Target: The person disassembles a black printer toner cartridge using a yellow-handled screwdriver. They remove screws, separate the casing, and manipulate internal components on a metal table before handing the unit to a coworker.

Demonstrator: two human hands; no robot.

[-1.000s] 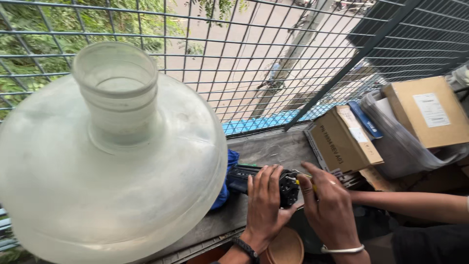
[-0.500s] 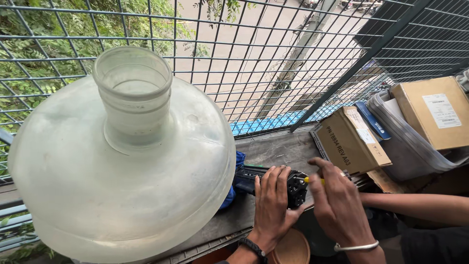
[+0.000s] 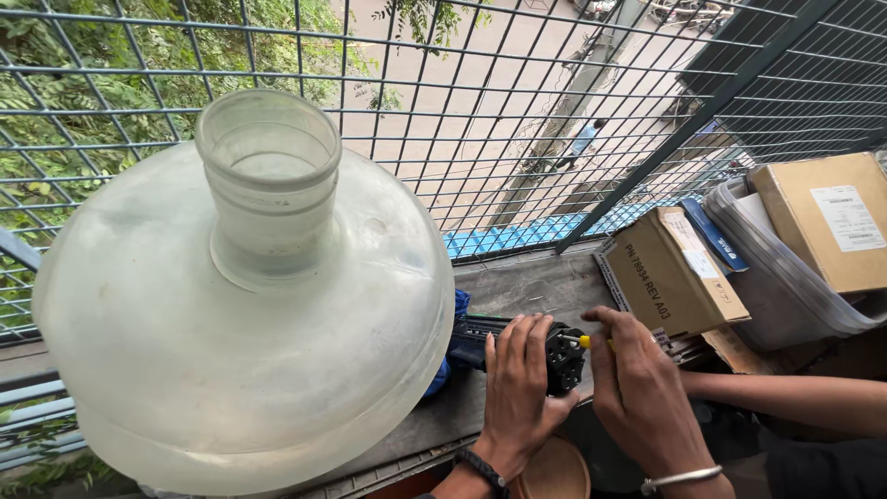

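Lying flat on the grey ledge by the wire grille, the black motor-like device [image 3: 554, 356] runs its long axis left to right, its dark body reaching left toward the big translucent water jug [image 3: 240, 305] and its round, finned end facing right. Both hands sit at the near side of it, right up against it, so nothing has to be reached for.

The left hand [image 3: 517, 388] comes up from below and drapes over the device's middle, fingers spread and pressed down on top, pinning it to the ledge [image 3: 517, 286]. The right hand [image 3: 637, 393] is on the right, at the round end, with its fingers closed around a small tool with a yellow handle [image 3: 584, 341]; only a bit of yellow shows between finger and device, and the tip is hidden, so I cannot tell where it meets the end face. The tool seems to lie along the same left-right line as the device, pointing left into it.

Just beyond the right hand, a brown cardboard box [image 3: 670, 273] leans on the far right, beside a clear plastic bin [image 3: 785, 296].
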